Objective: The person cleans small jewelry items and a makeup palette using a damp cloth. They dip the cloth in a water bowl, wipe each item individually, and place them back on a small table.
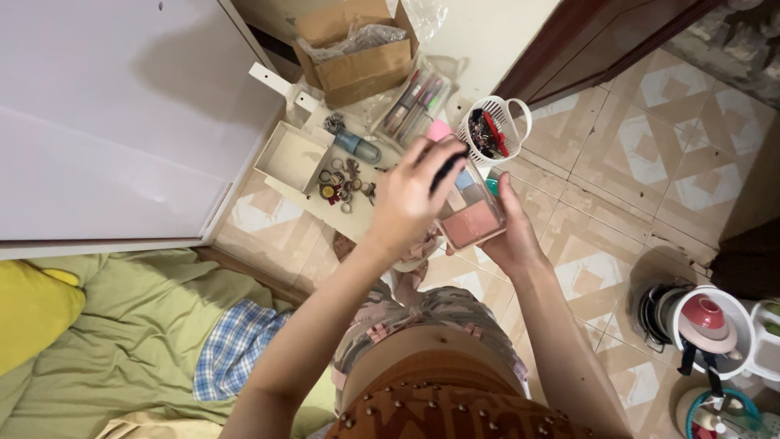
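The person's right hand [510, 232] cradles a clear makeup palette [470, 213] from below and from the right side, thumb along its right edge, so that its grip is closed around the case; the palette shows a large pink pan nearest the body and smaller pans, one bluish, farther away. The left hand [410, 195] hovers over the palette's upper left part, its fingers pinched on a small dark applicator brush [448, 169] whose tip points up and to the right, above the far end of the palette. Both hands are held above the tiled floor [650, 154], in front of the person's lap. Just beyond the palette stands a white slotted basket [510, 114] with dark and red items inside. To the left of it, a low white board [361, 213] carries a scatter of rings and small trinkets [341, 183], an open white box [294, 154], and a clear case of pens [416, 102]. A cardboard box [357, 49] sits farther back, near a white cabinet [106, 122]. A green blanket [130, 325] lies at lower left.
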